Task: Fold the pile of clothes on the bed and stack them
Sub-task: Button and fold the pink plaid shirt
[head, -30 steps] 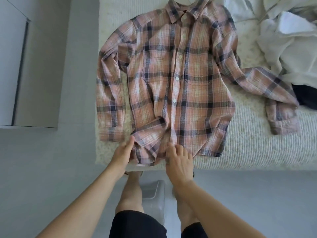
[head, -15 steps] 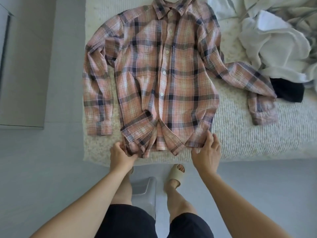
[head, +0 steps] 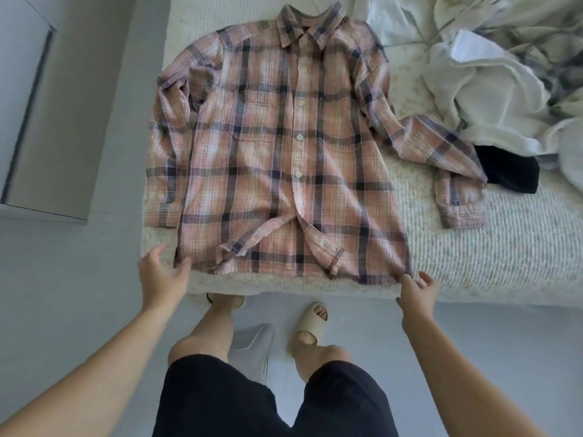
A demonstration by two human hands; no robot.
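Pink-plaid cloth meets both hands at the hem: the left hand (head: 162,275) pinches the near-left corner, the right hand (head: 416,290) pinches the near-right one, other fingers loosely spread. Between them the shirt (head: 284,159) lies front-up on the bed (head: 473,253) — buttoned, collar away; one sleeve trails toward the clothes pile (head: 492,83).
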